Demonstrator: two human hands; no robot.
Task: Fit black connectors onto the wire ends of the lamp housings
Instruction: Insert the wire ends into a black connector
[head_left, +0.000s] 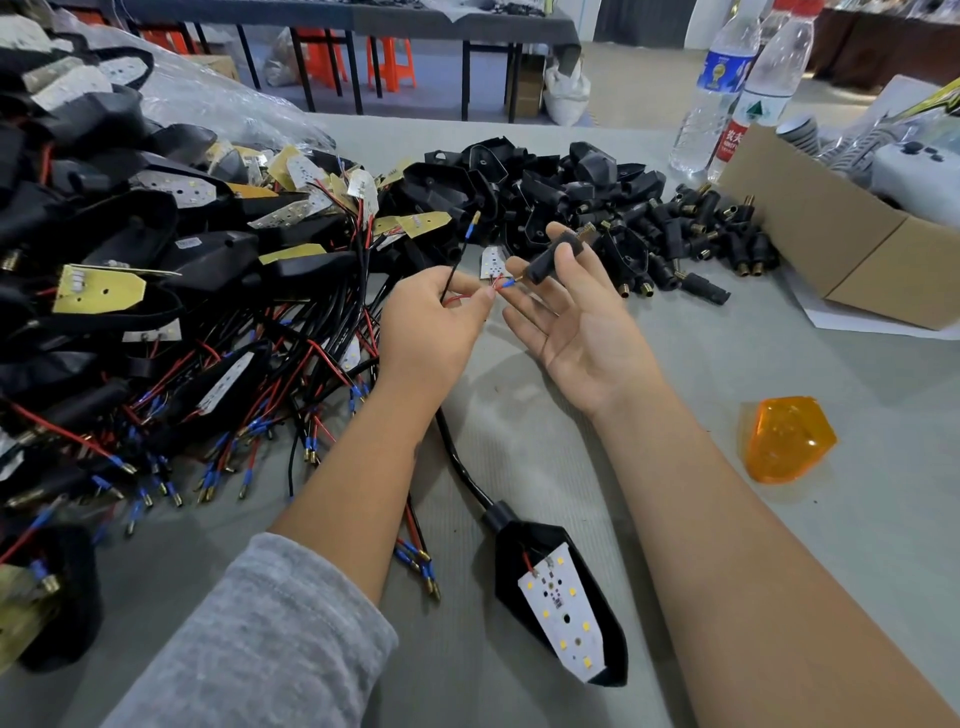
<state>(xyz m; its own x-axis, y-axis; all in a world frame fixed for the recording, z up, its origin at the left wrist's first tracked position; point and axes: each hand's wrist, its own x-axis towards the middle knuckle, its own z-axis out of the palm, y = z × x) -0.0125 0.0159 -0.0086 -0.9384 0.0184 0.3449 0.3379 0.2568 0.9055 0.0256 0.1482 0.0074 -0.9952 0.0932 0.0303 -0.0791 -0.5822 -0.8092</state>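
My left hand (434, 325) pinches the red and black wires (457, 270) of a lamp housing (563, 587), which lies near the table's front with its white LED board facing up. One black wire end sticks up above the hand. My right hand (571, 317), palm up, holds a black connector (550, 260) between thumb and fingertips. The blue-sleeved tip of the red wire sits right at the connector's lower opening.
A big heap of wired lamp housings (156, 291) fills the left. Empty housings (519, 187) and loose connectors (696, 234) lie behind my hands. A cardboard box (831, 234) and water bottles (727, 88) stand at the right, an orange lens (787, 439) nearer.
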